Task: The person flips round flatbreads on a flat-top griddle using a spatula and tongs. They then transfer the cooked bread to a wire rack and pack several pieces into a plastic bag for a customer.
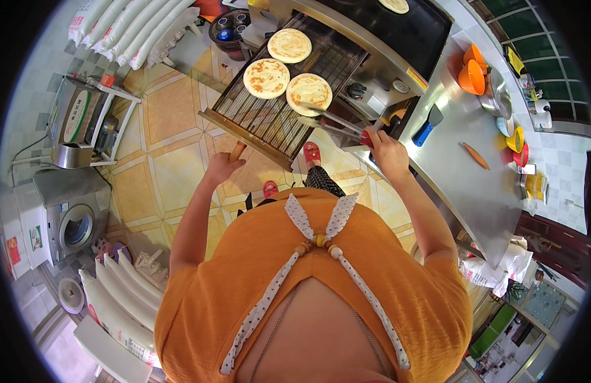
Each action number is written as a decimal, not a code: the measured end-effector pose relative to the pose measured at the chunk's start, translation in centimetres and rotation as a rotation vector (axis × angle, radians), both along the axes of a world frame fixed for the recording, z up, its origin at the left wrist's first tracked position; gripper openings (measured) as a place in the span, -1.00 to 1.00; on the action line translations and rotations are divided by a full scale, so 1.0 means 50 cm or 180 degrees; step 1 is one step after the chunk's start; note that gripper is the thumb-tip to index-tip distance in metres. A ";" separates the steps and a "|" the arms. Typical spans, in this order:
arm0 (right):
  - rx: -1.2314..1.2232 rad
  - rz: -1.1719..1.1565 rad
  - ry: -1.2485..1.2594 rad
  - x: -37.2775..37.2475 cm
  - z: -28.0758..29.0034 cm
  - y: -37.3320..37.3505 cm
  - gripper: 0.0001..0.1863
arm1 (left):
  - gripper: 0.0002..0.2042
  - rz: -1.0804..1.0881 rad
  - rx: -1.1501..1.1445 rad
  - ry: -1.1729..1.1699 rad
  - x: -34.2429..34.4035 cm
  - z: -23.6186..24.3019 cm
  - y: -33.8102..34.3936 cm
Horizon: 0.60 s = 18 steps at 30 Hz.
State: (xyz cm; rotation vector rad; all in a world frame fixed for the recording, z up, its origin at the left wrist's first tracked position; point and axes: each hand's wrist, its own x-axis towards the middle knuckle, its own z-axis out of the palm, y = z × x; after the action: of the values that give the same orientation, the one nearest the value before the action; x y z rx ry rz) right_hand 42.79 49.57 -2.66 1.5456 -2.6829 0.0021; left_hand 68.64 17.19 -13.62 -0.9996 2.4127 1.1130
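Note:
Three round flatbreads with browned spots lie on a pulled-out wire grill rack [241, 115]: a far flatbread [289, 45], a left flatbread [266, 78] and a near right flatbread [309, 90]. My left hand [224, 170] is closed round the wooden handle [238, 150] on the rack's front bar. In my right hand [389, 153] are metal tongs [340, 121] with a red grip. Their tips reach the lower edge of the near right flatbread; whether they pinch it, I cannot tell.
A black griddle [384, 32] with another flatbread [393, 6] sits above the rack. On the steel counter [461, 191] at right are a blue-handled scraper [427, 125], a wooden rolling pin [476, 156] and orange bowls [472, 78]. White sacks [126, 29] are stacked far left.

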 end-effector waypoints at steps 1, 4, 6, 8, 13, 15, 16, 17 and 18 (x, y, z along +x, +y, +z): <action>-0.0015 -0.0083 -0.0155 0.005 0.011 0.003 -0.52 | -0.55 0.0012 0.0013 -0.0002 0.001 -0.001 -0.001; -0.0427 -0.0403 -0.0794 -0.004 0.018 0.021 -0.59 | -0.55 0.0053 0.0048 -0.0001 0.004 0.001 -0.001; -0.0568 -0.0921 -0.1301 -0.030 0.009 0.023 -0.63 | -0.55 0.0080 0.0064 0.0014 0.000 0.018 0.005; -0.0842 -0.1166 -0.1782 -0.071 -0.004 0.009 -0.67 | -0.55 0.0119 0.0189 -0.0108 -0.003 0.015 0.002; -0.0193 -0.1373 -0.2838 -0.149 -0.018 -0.033 -0.74 | -0.54 -0.0032 0.0043 -0.0092 -0.009 0.024 0.000; -0.0520 -0.1606 -0.3577 -0.166 -0.015 -0.049 -0.73 | -0.53 0.0027 0.0017 -0.0069 -0.006 0.031 0.002; -0.0544 -0.1747 -0.3976 -0.181 -0.022 -0.058 -0.73 | -0.53 0.0008 0.0004 -0.0053 -0.008 0.028 0.003; -0.0565 -0.1884 -0.4376 -0.192 -0.030 -0.074 -0.72 | -0.53 0.0011 0.0014 -0.0045 -0.006 0.026 0.004; -0.0883 -0.2021 -0.5188 -0.196 -0.039 -0.089 -0.69 | -0.52 0.0016 0.0024 -0.0037 -0.003 0.025 0.004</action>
State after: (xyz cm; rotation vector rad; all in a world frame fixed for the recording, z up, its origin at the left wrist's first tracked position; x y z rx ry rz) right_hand 32.99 45.12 -4.60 0.3685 -3.5865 2.3208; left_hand 68.47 17.40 -12.37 -1.0073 2.3965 1.1141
